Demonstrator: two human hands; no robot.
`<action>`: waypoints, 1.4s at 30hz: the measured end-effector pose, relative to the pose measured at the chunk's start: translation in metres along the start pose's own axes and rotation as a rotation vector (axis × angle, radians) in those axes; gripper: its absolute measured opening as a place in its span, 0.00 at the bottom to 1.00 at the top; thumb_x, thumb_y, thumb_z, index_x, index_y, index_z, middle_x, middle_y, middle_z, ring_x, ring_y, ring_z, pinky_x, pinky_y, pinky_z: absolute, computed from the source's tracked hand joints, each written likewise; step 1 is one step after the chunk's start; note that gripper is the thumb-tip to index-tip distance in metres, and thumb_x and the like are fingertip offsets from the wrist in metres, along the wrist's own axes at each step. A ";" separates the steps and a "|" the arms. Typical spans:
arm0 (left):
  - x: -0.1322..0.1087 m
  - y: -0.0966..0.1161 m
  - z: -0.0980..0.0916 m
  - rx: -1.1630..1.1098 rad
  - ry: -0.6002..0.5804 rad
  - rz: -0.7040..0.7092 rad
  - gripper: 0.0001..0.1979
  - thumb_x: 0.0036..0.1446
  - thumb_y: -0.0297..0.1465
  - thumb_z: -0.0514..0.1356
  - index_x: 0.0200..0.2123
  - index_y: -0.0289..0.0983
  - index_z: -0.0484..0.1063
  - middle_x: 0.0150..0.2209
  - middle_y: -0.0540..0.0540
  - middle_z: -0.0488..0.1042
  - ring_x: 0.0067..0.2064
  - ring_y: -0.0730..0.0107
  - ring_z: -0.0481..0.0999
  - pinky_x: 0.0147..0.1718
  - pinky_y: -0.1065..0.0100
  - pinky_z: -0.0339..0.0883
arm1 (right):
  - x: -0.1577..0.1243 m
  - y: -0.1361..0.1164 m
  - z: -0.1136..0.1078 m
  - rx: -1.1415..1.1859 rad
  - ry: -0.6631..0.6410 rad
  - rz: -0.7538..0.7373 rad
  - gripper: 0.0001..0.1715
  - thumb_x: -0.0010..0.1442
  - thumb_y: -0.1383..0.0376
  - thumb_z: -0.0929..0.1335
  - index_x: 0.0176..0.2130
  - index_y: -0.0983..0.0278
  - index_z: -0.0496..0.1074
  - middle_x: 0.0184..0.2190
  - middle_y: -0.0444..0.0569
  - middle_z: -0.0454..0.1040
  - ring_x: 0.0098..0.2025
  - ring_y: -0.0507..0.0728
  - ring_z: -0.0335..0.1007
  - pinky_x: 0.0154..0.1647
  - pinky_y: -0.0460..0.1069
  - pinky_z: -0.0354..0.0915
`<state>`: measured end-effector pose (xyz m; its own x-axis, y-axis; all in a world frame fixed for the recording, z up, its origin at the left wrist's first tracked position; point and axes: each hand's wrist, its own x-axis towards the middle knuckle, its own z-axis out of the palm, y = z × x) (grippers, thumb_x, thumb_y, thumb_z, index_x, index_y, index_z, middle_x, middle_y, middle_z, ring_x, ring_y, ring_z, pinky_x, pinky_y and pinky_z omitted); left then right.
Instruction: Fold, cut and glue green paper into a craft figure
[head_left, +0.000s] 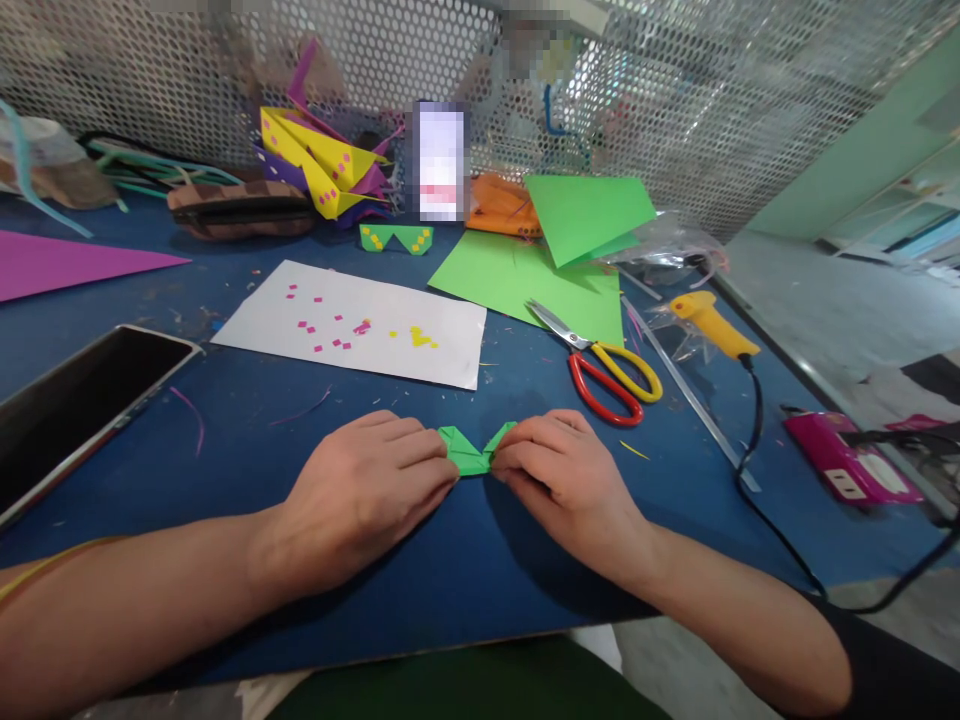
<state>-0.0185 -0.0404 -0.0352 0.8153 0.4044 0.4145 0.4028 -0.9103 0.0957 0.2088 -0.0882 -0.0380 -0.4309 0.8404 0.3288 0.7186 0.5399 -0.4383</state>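
A small folded piece of green paper (470, 461) lies between my hands near the front of the blue table. My left hand (375, 490) pinches its left end, and the fingers cover that side. At the other end, my right hand (566, 480) grips the paper between thumb and fingers. Two raised flaps with a V-shaped dip between them show in the middle. Beyond the hands is a white sheet (262, 310) scattered with small magenta and yellow paper squares. Scissors (592, 365) with one red and one yellow handle rest to the right, partly over green paper (499, 270).
A phone (90, 400) lies at left beside purple paper (67, 265). Farther back are a brown pouch (240, 210), yellow folded paper (315, 165) and a green folded piece with yellow squares (397, 239). A yellow glue gun (716, 325) and a magenta power strip (847, 460) occupy the right.
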 end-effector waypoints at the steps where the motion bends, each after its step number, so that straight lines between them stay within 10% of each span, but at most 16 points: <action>1: 0.000 0.000 0.000 -0.015 0.005 -0.006 0.13 0.67 0.29 0.53 0.34 0.40 0.77 0.32 0.49 0.78 0.34 0.70 0.75 0.34 0.67 0.63 | 0.000 0.000 0.000 0.019 0.000 0.012 0.10 0.66 0.71 0.64 0.35 0.64 0.74 0.37 0.46 0.76 0.39 0.53 0.72 0.45 0.53 0.58; 17: 0.008 -0.001 0.001 -0.291 -0.068 -0.354 0.10 0.63 0.29 0.57 0.30 0.39 0.77 0.31 0.48 0.74 0.36 0.64 0.72 0.35 0.62 0.61 | 0.016 -0.005 0.000 0.069 -0.074 0.346 0.09 0.54 0.76 0.70 0.28 0.63 0.73 0.35 0.44 0.72 0.38 0.55 0.69 0.40 0.53 0.61; 42: 0.014 -0.006 -0.008 -0.263 -0.284 -0.526 0.12 0.60 0.33 0.58 0.24 0.38 0.65 0.28 0.49 0.68 0.34 0.62 0.67 0.35 0.61 0.54 | 0.028 0.003 -0.010 -0.038 -0.280 0.341 0.07 0.59 0.72 0.70 0.35 0.63 0.67 0.41 0.46 0.66 0.35 0.53 0.63 0.37 0.51 0.59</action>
<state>-0.0134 -0.0298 -0.0230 0.6298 0.7767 -0.0003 0.6922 -0.5611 0.4540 0.2047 -0.0637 -0.0220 -0.2935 0.9533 -0.0711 0.8625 0.2320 -0.4497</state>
